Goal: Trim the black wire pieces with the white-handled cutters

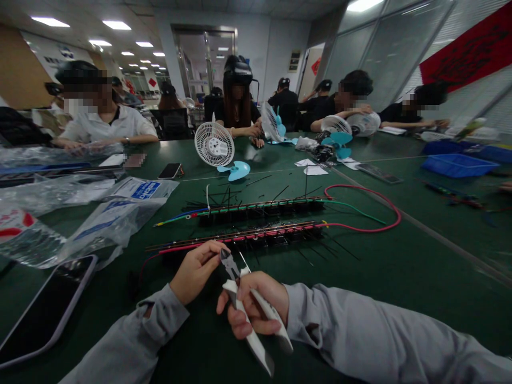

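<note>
1. Right hand is wrapped around the white-handled side cutters, jaws pointing up.
2. Left hand pinches closed right at the cutter tip.
3. Red-wired cable strip sits on the green counter, just beyond both hands.

Rectangular white ceiling light panels are casting even, fairly bright light from overhead, leaving only soft shadows on the dark green table top. Clear crinkled plastic bags are catching glare. Wide-angle distortion is bending the edges; far faces are blurred.

Green table, 2 wired strips, phone, bags
</note>
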The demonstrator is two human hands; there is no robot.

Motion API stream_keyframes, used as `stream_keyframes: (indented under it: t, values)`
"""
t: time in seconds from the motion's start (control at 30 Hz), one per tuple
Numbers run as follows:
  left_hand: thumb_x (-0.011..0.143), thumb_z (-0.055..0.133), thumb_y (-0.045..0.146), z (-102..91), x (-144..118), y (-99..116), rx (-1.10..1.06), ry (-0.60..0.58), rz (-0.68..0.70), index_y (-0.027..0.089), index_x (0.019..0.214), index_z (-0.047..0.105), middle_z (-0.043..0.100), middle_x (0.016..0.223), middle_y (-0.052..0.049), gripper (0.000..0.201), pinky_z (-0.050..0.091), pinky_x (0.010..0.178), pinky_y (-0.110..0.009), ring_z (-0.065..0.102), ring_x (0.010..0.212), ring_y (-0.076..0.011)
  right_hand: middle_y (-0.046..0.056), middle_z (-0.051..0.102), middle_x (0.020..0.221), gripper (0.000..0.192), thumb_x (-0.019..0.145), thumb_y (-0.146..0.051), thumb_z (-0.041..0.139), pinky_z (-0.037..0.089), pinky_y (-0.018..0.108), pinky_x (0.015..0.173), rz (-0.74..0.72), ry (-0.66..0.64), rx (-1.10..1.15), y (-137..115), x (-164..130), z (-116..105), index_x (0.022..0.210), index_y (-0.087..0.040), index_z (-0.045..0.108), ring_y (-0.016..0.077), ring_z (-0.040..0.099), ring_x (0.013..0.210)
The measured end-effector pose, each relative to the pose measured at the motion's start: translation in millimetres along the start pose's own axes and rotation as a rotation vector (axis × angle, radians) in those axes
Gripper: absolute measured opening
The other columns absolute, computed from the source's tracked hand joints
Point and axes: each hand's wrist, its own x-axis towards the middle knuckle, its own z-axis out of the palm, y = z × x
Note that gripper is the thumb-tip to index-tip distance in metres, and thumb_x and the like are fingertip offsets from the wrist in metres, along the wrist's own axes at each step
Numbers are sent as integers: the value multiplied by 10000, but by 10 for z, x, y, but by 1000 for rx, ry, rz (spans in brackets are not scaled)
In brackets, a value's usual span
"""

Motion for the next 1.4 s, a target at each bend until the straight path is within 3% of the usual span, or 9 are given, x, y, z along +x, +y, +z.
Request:
stream_keyframes:
  t: [0.23, 0.63, 0.83, 0.93, 1.03, 1.17, 1.4]
  values:
    - [825, 570, 285, -1, 2, -8, 15, 9, -2, 145, 831, 611, 619, 931, -74, 145, 470, 787, -288, 590, 849, -177, 17, 391, 613, 218, 603, -198, 441, 199, 134, 216, 17, 20, 28, 12, -3, 0, 812, -148, 477, 122, 439, 493]
    - [836, 547, 265, 34, -8, 13, 57, 55, 15, 155, 824, 572, 589, 849, -43, 113, 468, 740, -266, 567, 812, -159, 20, 421, 603, 199, 621, -184, 434, 205, 130, 208, 6, 7, 27, 23, 4, 13, 812, -149, 480, 122, 454, 487]
    - [824, 558, 268, 31, -7, -7, 54, 71, 0, 156, 833, 574, 591, 837, -33, 113, 470, 759, -276, 572, 813, -160, 71, 551, 632, 328, 613, -198, 435, 258, 150, 216, -141, -6, 27, 72, 44, -61, 910, -95, 527, 166, 545, 536]
    - [825, 558, 274, 27, -9, -10, 35, 71, -21, 155, 852, 580, 598, 849, -37, 124, 473, 764, -278, 577, 819, -162, 146, 631, 831, 461, 613, -209, 427, 425, 191, 332, -136, -48, 14, 72, 68, -87, 1037, -53, 522, 221, 631, 718]
    - [829, 553, 266, 23, -11, -12, 17, 61, -22, 157, 863, 581, 600, 881, -42, 118, 472, 770, -272, 576, 835, -159, 168, 620, 1002, 545, 610, -190, 426, 516, 235, 499, -97, -107, 2, 56, 76, -70, 1134, -56, 492, 255, 624, 902]
    - [829, 554, 255, 22, -10, -12, 11, 62, -9, 158, 852, 582, 604, 902, -44, 104, 470, 784, -269, 577, 852, -157, 173, 593, 1090, 585, 617, -182, 426, 531, 267, 614, -100, -133, 5, 50, 75, -50, 1187, -60, 472, 273, 596, 988]
    - [827, 560, 244, 29, -8, 10, 0, 66, -9, 156, 850, 581, 607, 899, -42, 93, 471, 784, -266, 581, 844, -153, 180, 573, 1129, 588, 642, -219, 426, 522, 287, 647, -105, -165, 9, 62, 75, -79, 1209, -64, 461, 292, 574, 1028]
